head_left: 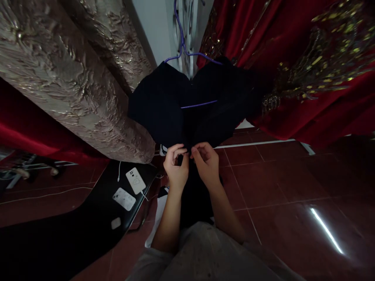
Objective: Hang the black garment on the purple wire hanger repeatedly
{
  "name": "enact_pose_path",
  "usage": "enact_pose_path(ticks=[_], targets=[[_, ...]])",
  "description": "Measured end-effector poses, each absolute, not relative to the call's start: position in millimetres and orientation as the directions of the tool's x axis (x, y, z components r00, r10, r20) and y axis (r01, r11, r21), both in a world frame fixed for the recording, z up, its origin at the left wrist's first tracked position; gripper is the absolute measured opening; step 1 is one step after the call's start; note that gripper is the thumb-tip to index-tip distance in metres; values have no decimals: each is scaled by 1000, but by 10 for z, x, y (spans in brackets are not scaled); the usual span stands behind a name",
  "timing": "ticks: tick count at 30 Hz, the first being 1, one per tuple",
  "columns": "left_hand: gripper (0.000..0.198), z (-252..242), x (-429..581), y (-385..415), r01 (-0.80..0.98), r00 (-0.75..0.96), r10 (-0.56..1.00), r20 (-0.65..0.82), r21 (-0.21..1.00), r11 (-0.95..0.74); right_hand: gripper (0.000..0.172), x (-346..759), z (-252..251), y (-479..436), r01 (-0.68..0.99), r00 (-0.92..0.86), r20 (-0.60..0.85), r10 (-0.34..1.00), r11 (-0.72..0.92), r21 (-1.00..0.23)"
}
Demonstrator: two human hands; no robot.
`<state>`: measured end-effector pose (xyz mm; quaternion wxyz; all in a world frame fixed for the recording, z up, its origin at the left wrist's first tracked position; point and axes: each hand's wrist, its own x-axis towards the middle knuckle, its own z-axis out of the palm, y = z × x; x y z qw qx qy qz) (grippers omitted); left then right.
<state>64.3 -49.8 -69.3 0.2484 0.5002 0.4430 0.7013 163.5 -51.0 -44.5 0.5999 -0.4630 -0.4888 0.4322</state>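
A dark navy shirt point(155, 101) hangs in front of me on a purple hanger point(183, 47), its neck parted in a V. Through the gap, part of the hanger's lower bar shows. Fingers bent, my left hand point(177, 168) pinches the left front edge of the shirt at the middle. Close beside it, my right hand point(207, 164) grips the right front edge between thumb and fingers. Only a small space separates the fingertips, and any button or fastening there is too dark to make out.
Two phones, one white point(135, 180) and one pale patterned point(124, 199), lie on a black bench point(88, 226) at left, with a small pale case point(116, 223). Textured beige fabric point(96, 101) hangs left, red sequined fabric point(293, 58) right. A white rail point(263, 143) runs above the tiled floor.
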Motion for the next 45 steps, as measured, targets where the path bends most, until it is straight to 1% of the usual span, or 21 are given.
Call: enact_pose_path(ticks=[3,6,9,11,13,16,18,21,25,29,35,37,38,40,42,45], targets=[[19,-678,649,-507,154,-368,787,495,867,-473,15,1639,-442,-497,-78,150,176,973,189,-979],[18,-662,635,-519,229,-337,780,528,849,-476,14,1672,-417,-501,-18,157,209,965,215,-976],[19,-647,626,-523,259,-308,762,570,821,-509,15,1724,-387,-507,35,116,204,972,201,-979],[19,-636,628,-521,259,-293,760,580,814,-520,16,1749,-371,-505,36,64,174,983,172,-984],[18,-628,629,-517,268,-287,762,581,812,-518,20,1759,-359,-498,-16,-5,136,991,136,-991],[17,-628,624,-513,274,-289,765,575,816,-509,24,1753,-346,-477,-176,-77,63,995,49,-983],[17,-639,619,-509,253,-292,770,567,822,-509,23,1747,-342,-459,-283,-94,-3,996,-30,-959],[17,-665,620,-505,248,-300,774,558,829,-501,23,1746,-343,-434,-387,-93,-101,991,-129,-913],[15,-685,632,-508,246,-307,790,531,846,-473,24,1756,-345,-412,-439,-80,-156,984,-175,-881],[15,-687,644,-506,238,-307,797,520,853,-465,24,1768,-364,-411,-455,-137,-129,982,-178,-873],[15,-685,672,-505,194,-295,822,487,873,-447,22,1782,-374,-384,-488,-128,-139,982,-184,-853],[15,-680,675,-490,175,-303,826,475,880,-441,23,1786,-263,-287,-469,-149,-104,983,-163,-868],[16,-685,676,-471,174,-311,825,472,882,-439,24,1787,-167,-209,-453,-149,-64,987,-125,-882],[14,-722,684,-405,191,-323,823,468,883,-428,22,1785,103,-3,-419,-120,47,992,-7,-908],[12,-799,704,-309,212,-320,829,459,887,-410,22,1777,438,224,-403,-63,153,986,116,-908],[9,-934,752,-170,218,-282,851,443,893,-393,28,1752,894,458,-426,43,280,959,272,-863]])
